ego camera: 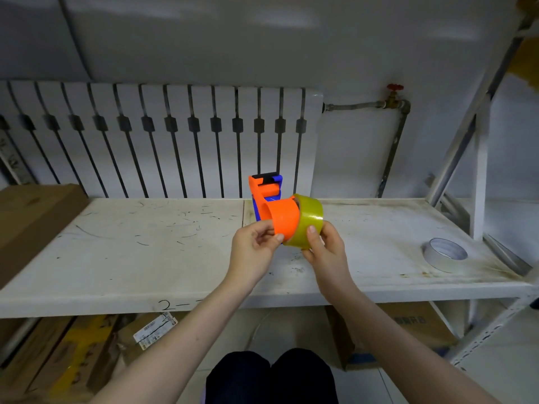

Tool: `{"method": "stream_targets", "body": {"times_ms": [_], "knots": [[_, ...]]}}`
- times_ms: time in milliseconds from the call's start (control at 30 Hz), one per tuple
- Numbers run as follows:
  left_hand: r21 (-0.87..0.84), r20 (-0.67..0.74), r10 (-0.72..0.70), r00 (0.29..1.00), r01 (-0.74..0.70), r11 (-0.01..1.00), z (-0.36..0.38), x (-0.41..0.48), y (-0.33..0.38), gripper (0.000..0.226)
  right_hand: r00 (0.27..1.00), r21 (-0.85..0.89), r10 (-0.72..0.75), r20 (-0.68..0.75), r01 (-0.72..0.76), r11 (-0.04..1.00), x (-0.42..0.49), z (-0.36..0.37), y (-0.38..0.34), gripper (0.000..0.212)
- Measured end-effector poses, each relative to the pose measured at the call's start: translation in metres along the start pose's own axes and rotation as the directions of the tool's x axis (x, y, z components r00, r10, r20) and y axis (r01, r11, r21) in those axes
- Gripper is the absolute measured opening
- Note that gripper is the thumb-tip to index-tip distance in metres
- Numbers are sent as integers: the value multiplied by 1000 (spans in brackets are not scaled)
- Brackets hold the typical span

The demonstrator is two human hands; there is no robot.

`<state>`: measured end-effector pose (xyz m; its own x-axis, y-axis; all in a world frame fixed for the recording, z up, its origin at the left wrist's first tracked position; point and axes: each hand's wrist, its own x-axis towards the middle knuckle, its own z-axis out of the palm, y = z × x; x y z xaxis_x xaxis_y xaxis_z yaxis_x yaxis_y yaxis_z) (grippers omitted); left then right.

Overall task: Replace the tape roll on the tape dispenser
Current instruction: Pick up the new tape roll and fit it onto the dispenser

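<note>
An orange and blue tape dispenser (269, 204) is held above the white shelf (145, 258), its orange round hub pointing toward me. My left hand (255, 252) grips the hub's lower left edge. A yellowish clear tape roll (309, 221) sits against the hub's right side, partly over it. My right hand (326, 252) pinches that roll, thumb on its outer face. A second, whitish tape roll (444, 253) lies flat on the shelf at the right.
A brown cardboard box (32, 223) stands on the shelf's left end. A white radiator (160, 141) and a pipe with a red valve (393, 97) are behind. Shelf uprights (478, 158) rise at the right. Boxes lie under the shelf.
</note>
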<state>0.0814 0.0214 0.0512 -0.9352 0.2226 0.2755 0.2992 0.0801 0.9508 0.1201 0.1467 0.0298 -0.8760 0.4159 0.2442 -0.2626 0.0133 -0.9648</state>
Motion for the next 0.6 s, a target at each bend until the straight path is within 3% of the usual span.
{"method": "stream_targets", "body": {"times_ms": [167, 300, 433, 600], "knots": [[70, 64, 20, 998, -24, 997, -4, 3, -4, 18, 996, 70, 81, -34, -79, 994, -1, -3, 1, 18], [110, 103, 53, 993, -65, 992, -6, 3, -4, 16, 984, 183, 172, 35, -176, 967, -1, -9, -1, 20], [118, 95, 44, 995, -55, 991, -8, 3, -5, 17, 974, 180, 227, 23, -228, 957, -1, -13, -3, 17], [197, 114, 22, 993, -44, 979, -8, 6, -4, 7, 982, 98, 190, -21, -187, 978, -2, -15, -6, 11]]}}
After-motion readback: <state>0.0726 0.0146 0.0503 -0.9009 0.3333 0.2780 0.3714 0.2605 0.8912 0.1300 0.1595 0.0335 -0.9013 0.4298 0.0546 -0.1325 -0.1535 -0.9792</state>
